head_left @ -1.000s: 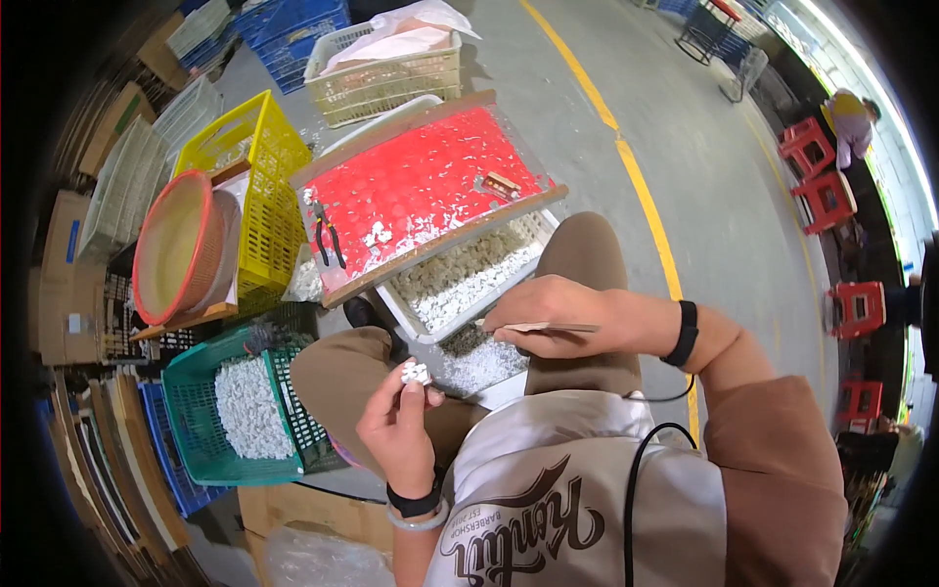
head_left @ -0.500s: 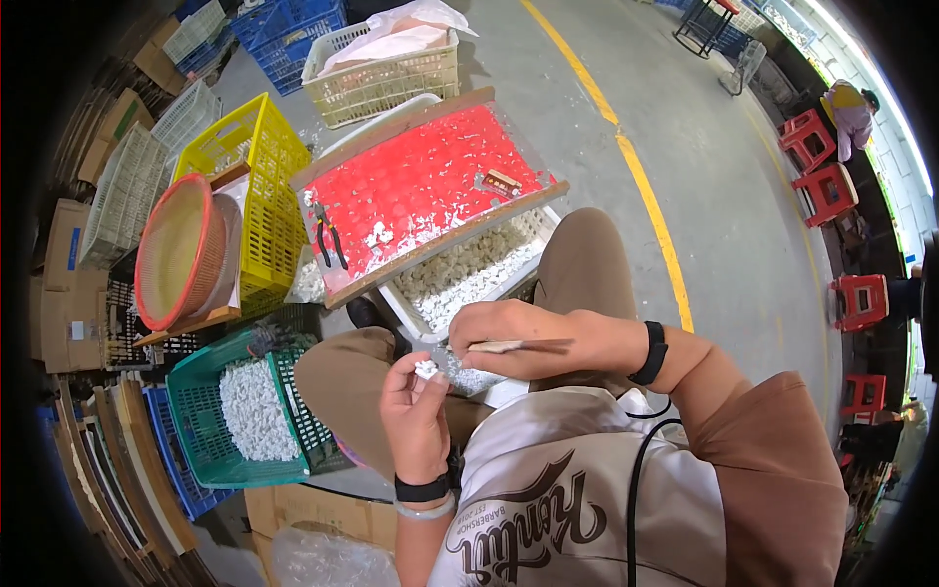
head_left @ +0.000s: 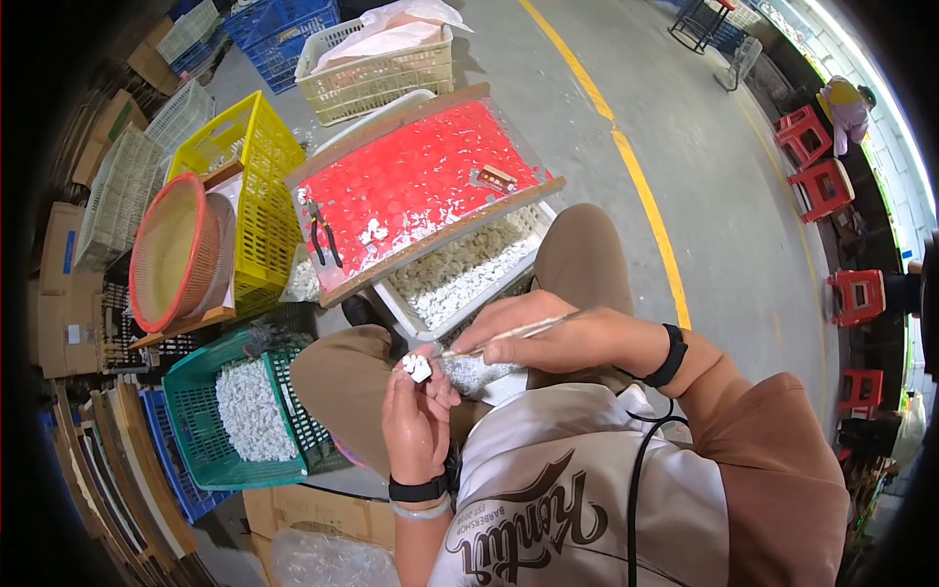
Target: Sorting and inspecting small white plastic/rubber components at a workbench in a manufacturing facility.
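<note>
My left hand is closed, fingertips pinching a small white knobbly piece in front of my lap. Wrapped round a slim stick-like tool, my right hand brings the tool's near tip up beside the white piece. Whether that tip touches the piece is too small to tell. Just beyond my hands, a white tray full of white pieces and crumbs sits partly under a red board with wooden edges. Black-and-yellow pliers and a small dark red block lie on the board among white scraps.
On the left stand a green basket of white pieces, a yellow crate and a round orange sieve. A cream crate is behind the board. Red stools and a person are far right.
The white piece has been turned and raised slightly in my left fingers. My right hand has tilted the tool, and its tip now sits closer to the piece.
</note>
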### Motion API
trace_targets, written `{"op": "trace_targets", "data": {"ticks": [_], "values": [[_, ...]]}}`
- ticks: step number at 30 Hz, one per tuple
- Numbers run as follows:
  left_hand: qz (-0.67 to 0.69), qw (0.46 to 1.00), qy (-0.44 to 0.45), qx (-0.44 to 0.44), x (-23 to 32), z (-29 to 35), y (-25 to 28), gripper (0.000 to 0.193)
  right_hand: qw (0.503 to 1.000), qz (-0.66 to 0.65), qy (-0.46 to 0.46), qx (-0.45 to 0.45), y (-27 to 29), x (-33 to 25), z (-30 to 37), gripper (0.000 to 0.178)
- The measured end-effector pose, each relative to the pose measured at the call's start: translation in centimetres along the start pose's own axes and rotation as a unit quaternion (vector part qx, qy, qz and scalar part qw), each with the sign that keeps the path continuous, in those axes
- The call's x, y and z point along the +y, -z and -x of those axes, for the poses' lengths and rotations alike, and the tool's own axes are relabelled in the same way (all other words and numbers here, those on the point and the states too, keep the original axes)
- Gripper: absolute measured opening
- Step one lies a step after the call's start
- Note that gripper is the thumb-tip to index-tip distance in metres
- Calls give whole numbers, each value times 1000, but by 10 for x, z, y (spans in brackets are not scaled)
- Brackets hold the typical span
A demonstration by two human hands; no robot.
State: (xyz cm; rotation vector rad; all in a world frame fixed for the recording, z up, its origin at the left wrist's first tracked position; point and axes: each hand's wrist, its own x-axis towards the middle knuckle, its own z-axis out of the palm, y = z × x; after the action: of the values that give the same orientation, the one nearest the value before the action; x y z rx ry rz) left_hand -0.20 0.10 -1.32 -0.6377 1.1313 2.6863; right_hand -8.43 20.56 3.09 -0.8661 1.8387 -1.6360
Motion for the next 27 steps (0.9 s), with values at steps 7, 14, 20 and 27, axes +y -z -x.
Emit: {"op": "trace_targets", "data": {"ticks": [7,14,20,27], "values": [[-124,991,-57,-6,2,4,-8,31,998,33,19,-51,5,-1,0,41],[-202,974,-100,10,3,5,-2,18,998,50,-16,-45,7,-8,-1,34],[-215,966,-144,20,11,14,-10,16,975,198,91,-46,13,27,-2,21],[-188,975,-118,30,3,10,-6,16,980,174,84,37,4,32,-18,16]]}}
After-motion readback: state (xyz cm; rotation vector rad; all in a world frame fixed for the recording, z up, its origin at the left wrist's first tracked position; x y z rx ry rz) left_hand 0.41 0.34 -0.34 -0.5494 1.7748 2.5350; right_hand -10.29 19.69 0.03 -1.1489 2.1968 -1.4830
